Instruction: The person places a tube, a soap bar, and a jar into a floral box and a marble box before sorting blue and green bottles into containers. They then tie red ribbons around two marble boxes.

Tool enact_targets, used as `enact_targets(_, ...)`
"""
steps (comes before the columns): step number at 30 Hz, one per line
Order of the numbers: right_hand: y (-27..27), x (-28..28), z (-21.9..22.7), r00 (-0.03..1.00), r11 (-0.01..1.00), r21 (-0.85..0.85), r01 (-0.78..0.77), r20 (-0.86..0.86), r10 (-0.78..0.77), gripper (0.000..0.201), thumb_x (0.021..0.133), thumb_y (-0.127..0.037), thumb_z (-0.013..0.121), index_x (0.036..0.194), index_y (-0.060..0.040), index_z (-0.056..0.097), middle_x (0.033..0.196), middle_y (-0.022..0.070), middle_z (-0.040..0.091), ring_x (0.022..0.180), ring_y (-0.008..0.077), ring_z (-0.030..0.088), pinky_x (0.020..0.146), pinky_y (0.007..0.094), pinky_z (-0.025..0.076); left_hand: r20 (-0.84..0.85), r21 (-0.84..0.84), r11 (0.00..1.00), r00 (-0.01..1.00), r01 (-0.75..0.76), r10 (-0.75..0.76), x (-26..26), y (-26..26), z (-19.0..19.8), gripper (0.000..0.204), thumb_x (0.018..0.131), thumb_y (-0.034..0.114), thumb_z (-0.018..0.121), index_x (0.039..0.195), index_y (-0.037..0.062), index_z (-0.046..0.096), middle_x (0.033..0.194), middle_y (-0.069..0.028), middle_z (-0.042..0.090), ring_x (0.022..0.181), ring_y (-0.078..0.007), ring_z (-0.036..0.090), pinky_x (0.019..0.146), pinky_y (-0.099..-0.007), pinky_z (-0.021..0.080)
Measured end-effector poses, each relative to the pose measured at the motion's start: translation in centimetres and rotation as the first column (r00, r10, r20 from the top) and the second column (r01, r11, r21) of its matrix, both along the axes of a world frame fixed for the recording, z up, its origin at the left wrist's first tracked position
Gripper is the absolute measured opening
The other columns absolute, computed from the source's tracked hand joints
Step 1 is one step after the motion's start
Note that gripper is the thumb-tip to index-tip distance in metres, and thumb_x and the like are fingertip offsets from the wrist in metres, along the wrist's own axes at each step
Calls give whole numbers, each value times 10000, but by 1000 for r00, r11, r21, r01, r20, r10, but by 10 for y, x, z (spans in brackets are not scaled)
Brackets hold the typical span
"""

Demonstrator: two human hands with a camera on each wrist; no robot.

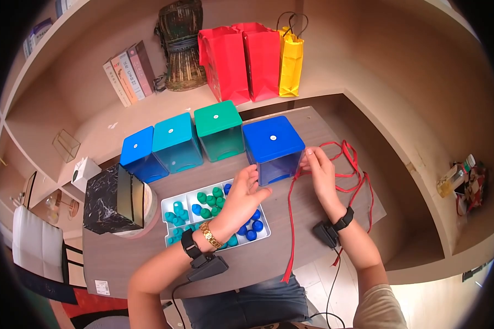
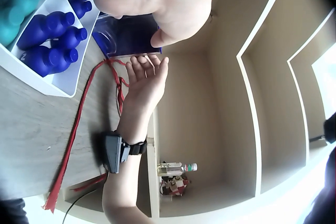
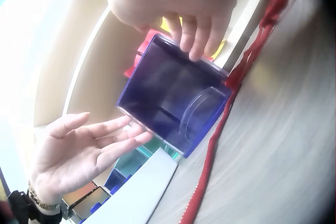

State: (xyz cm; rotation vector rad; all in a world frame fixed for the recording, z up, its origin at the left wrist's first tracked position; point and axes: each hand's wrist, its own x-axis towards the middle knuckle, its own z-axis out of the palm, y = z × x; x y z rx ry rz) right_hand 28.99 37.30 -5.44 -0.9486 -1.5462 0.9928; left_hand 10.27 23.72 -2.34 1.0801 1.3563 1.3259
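A dark blue box (image 1: 273, 143) with clear sides stands at the right end of a row of boxes. The left hand (image 1: 240, 200) has its fingers extended against the box's left side, thumb apart. On the opposite side, the right hand (image 1: 320, 174) touches the box with nearly straight fingers. In the right wrist view the box (image 3: 173, 95) lies between the left hand (image 3: 79, 150) and the fingertips of the right hand (image 3: 181, 3). A red ribbon (image 1: 292, 219) passes by the box's lower right edge and trails over the table.
Left of it stand a green box (image 1: 219, 131), a teal box (image 1: 175, 143) and a lighter blue box (image 1: 142, 156). A white divided tray (image 1: 263, 237) holds several coloured bottle-like pieces. A black marbled box (image 1: 111, 200) sits far left; red bags (image 1: 225, 63) and a yellow bag (image 1: 291, 63) stand behind.
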Motion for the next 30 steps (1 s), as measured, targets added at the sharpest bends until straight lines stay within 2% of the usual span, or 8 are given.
enact_targets(2,3,-1,-5,989,972,221,79,105,-105,352,1043,-328,570,1061,8,670,911,75,703,881,144,668,789,306,529,-5,-9,1000,1000,11,-11,4,-3,2,701,900,100,718,1491,-13,359,1509,-186,405,1475,-296,351,1219,-381,294)
enact_targets(5,0,-2,-3,1000,1000,2,-2,-13,2,350,1037,-332,580,1080,8,653,922,75,705,881,140,666,795,296,525,-233,-1,1000,972,-11,11,4,-2,7,716,898,104,719,1495,-18,345,1533,-203,377,1495,-311,322,1230,-397,273)
enact_targets(8,1,-1,-8,1000,1000,17,-1,12,0,351,1037,-336,584,1091,6,642,938,76,707,882,137,663,804,292,524,-90,31,999,996,-6,9,-1,4,0,731,895,106,718,1498,-24,325,1552,-212,349,1512,-321,288,1240,-408,252)
enact_targets(17,1,-1,-9,999,999,8,-35,-21,35,339,1029,-344,604,1065,-8,632,920,53,693,844,120,630,762,275,495,-73,51,998,997,-32,35,4,3,-7,752,895,87,711,1507,-20,287,1558,-213,329,1513,-316,278,1246,-405,239)
enact_targets(20,-1,-1,-7,999,999,-10,-44,-28,44,326,1025,-335,613,1058,-12,632,910,37,680,831,109,610,754,269,489,-103,84,995,993,-51,59,5,3,-9,784,870,130,720,1488,-70,280,1462,-226,347,1434,-315,365,1202,-410,338)
enact_targets(23,2,0,-9,997,997,-36,-73,-40,71,312,1019,-320,623,1066,-12,633,908,31,675,821,107,601,760,264,488,-44,50,996,996,-73,76,6,2,-8,801,875,76,735,1521,16,265,1460,-178,354,1491,-336,304,1231,-395,272)
enact_targets(26,1,0,-8,995,996,-13,-84,-63,83,340,1023,-348,601,1075,-17,657,889,19,657,807,103,597,729,259,491,-75,66,995,994,-73,77,6,1,-8,776,853,130,735,1476,-36,303,1362,-198,381,1333,-280,433,1169,-390,380)
enact_targets(30,-3,6,5,988,989,-94,-116,-111,106,406,1030,-404,560,1053,-23,697,806,11,621,753,99,595,663,257,490,-87,18,999,996,-33,35,6,-6,-5,766,842,151,755,1444,-34,320,1334,-195,377,1307,-282,448,1137,-371,400)
